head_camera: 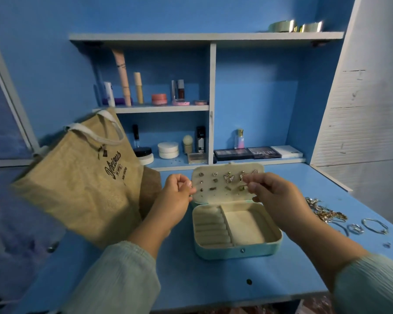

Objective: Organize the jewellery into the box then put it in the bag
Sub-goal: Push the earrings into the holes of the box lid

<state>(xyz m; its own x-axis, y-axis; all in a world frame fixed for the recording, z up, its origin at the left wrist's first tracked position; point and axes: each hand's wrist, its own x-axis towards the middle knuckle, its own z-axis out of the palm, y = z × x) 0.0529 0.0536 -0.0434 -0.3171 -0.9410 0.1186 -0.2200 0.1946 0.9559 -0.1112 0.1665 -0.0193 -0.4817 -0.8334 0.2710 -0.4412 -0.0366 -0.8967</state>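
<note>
Nearest are two pale green sleeves coming in over the blue desk (213, 279), one each side. Between them sits the mint box (237, 230), open, with ring rolls on its left side and a bare compartment on the right. Its lid (227, 184) stands up at the far end, studded with earrings (228, 177). The left hand (175, 196) is at the lid's left edge, fingers curled in together; can't tell if it's pinching anything. The right hand (275, 196) is up at the lid's right side, thumb and fingertips pressed together like they're pinching something tiny, too small to make out. Off to the right lies a jewellery pile (327, 213) with bangles (372, 225) just nearer. The jute bag (82, 177) stands on the left. Farthest back, shelves (163, 108) hold makeup.
</note>
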